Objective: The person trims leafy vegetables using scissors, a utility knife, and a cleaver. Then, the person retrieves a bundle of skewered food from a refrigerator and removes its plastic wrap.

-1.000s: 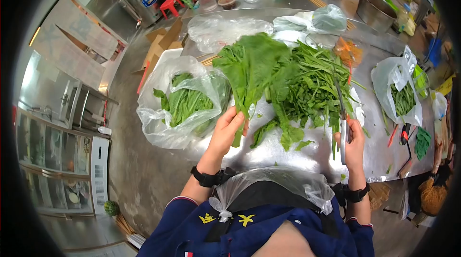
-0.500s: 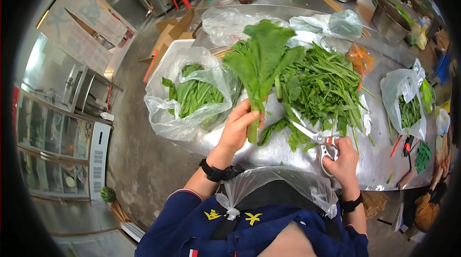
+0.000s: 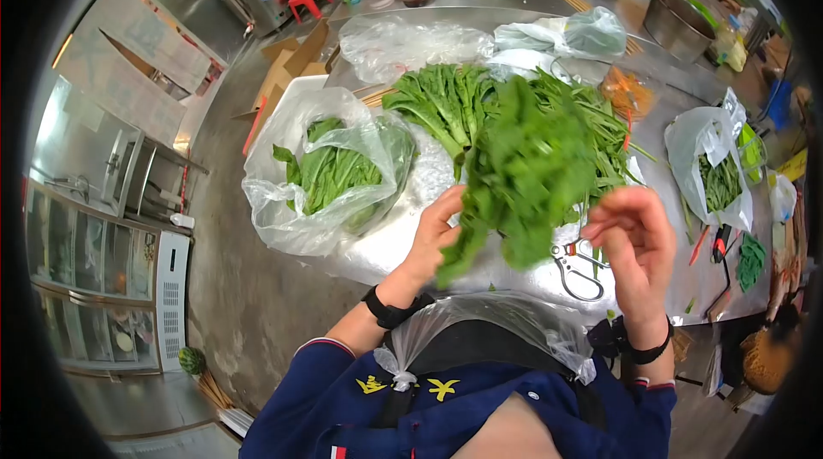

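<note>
My left hand (image 3: 435, 236) is closed around a bunch of leafy greens (image 3: 531, 172), whose leaves spread right over the steel table (image 3: 369, 253) and look blurred. Raised at the right of the bunch, my right hand (image 3: 634, 236) holds nothing, its fingers apart and slightly curled. Just left of it, the scissors (image 3: 578, 275) lie on the table, their blades hidden under the greens. Behind the bunch are a fan of leafy stalks (image 3: 441, 103) and a heap of cut greens (image 3: 604, 146), partly covered.
At the left, an open plastic bag (image 3: 296, 223) holds greens. Another bag of greens (image 3: 720, 180) lies at the right, near a red-and-black tool (image 3: 722, 243). Crumpled plastic (image 3: 411, 48), an orange item in a bag (image 3: 627, 95) and a metal pot (image 3: 677, 24) are farther back.
My right hand has let go of the scissors, now on the table, and risen. The bunch in my left hand has swung from upright to the right, and a fan of stalks shows behind it.
</note>
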`<action>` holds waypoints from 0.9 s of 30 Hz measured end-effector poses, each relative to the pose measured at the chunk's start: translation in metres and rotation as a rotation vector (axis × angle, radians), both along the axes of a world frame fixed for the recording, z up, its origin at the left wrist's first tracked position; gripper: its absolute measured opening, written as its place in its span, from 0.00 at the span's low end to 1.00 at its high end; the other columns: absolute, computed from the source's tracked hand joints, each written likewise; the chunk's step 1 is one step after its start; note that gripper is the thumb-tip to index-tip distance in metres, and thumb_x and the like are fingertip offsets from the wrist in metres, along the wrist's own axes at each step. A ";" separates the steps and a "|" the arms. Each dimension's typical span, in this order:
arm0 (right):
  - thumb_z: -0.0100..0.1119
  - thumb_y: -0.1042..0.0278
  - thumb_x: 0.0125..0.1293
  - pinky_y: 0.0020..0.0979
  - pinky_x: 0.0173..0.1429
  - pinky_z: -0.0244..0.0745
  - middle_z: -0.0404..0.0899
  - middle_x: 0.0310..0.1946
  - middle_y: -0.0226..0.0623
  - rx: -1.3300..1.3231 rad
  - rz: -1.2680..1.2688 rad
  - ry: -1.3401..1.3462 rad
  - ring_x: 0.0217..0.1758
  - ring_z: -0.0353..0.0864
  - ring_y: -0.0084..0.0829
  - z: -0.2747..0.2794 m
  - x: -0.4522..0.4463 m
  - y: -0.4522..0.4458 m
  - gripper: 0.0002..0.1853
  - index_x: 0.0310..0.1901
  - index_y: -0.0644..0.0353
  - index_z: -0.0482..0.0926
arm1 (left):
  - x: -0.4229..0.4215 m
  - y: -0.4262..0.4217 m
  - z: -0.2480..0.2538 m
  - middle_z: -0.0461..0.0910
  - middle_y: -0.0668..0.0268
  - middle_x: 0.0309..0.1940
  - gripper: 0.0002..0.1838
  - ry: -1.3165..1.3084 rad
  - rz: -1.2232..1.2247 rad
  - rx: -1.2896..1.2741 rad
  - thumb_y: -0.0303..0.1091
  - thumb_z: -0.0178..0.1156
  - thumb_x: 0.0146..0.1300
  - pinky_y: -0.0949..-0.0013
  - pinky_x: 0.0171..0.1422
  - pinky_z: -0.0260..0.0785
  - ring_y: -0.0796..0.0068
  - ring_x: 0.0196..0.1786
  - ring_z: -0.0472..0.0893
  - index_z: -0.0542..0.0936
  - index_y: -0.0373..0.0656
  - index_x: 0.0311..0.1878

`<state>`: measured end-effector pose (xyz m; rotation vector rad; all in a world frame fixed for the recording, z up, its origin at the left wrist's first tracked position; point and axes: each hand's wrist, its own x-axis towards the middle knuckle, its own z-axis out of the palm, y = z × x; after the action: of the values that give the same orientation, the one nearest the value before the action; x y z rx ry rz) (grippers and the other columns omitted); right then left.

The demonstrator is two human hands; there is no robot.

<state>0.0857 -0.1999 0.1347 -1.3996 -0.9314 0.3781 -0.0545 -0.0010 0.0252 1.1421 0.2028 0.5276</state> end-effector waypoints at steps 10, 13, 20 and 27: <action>0.52 0.82 0.57 0.15 0.42 0.64 0.67 0.37 0.24 -0.053 0.177 0.399 0.39 0.70 0.12 -0.028 0.001 0.052 0.11 0.41 0.59 0.68 | -0.006 0.006 -0.001 0.60 0.60 0.63 0.31 0.101 0.031 0.115 0.29 0.54 0.60 0.64 0.62 0.62 0.65 0.65 0.63 0.59 0.40 0.66; 0.51 0.83 0.57 0.15 0.42 0.62 0.68 0.36 0.21 -0.081 0.218 0.473 0.39 0.67 0.10 -0.019 -0.010 0.057 0.10 0.39 0.59 0.69 | -0.008 0.014 0.036 0.61 0.62 0.63 0.33 0.036 0.023 0.185 0.34 0.56 0.60 0.64 0.63 0.58 0.68 0.65 0.62 0.57 0.39 0.67; 0.48 0.83 0.55 0.19 0.47 0.66 0.75 0.37 0.26 0.017 0.169 0.487 0.40 0.72 0.17 -0.033 -0.003 0.050 0.09 0.38 0.62 0.72 | -0.006 0.011 0.054 0.75 0.72 0.40 0.12 0.076 0.141 0.455 0.28 0.62 0.56 0.77 0.42 0.62 0.83 0.39 0.71 0.76 0.39 0.44; 0.47 0.75 0.53 0.23 0.51 0.66 0.74 0.41 0.32 0.001 0.085 0.527 0.43 0.72 0.21 -0.029 0.004 0.027 0.15 0.44 0.64 0.71 | -0.019 0.006 0.037 0.75 0.73 0.36 0.06 0.128 0.033 0.045 0.23 0.60 0.59 0.81 0.41 0.65 0.87 0.38 0.72 0.75 0.39 0.39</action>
<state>0.0893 -0.1725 0.1061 -1.1758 -0.5554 0.7675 -0.0739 0.0046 0.0621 1.2197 0.3222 0.4904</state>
